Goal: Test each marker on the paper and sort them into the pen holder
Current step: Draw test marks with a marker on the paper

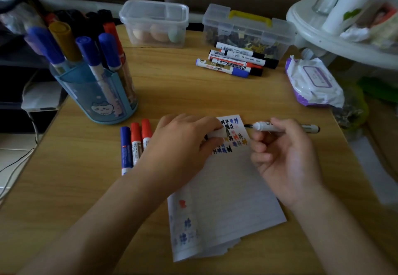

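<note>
A lined sheet of paper (226,188) lies on the wooden table (86,188), its top covered with coloured test marks. My right hand (284,156) grips an uncapped black marker (265,126), tip pointing left just above the paper's top right corner. My left hand (183,143) rests on the paper's top left and pinches what looks like the marker's cap (217,134). Three capped markers (135,143), one blue and two red, lie left of my left hand. A blue pen holder (97,94) at the left holds several markers. More markers (237,61) lie piled at the back.
A clear box with eggs (155,23) and a clear case with a yellow handle (247,29) stand at the table's back edge. A pack of wet wipes (312,81) lies at the right. A white round stand (344,23) with clutter is at the far right.
</note>
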